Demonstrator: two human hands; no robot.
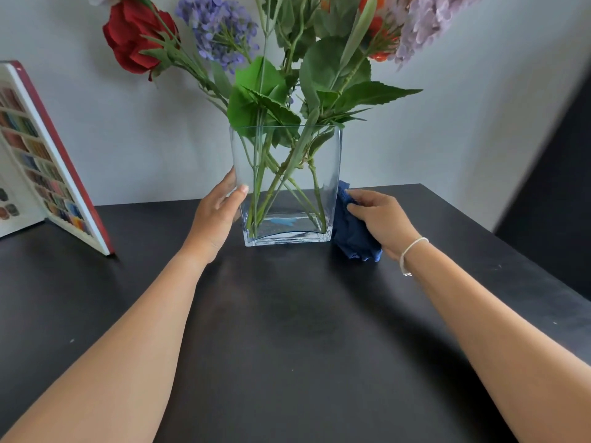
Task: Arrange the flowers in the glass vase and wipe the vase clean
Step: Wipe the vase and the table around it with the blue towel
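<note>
A clear rectangular glass vase stands on the black table near its back edge. Flowers stand in it: a red rose, purple blooms, an orange flower, lilac clusters and green leafy stems. My left hand grips the vase's left side, thumb on the front face. My right hand presses a dark blue cloth against the vase's right side, low down.
An open book with a red cover and colour swatches stands upright at the left of the table. A pale wall is right behind the vase. The table's right edge runs diagonally beyond my right arm.
</note>
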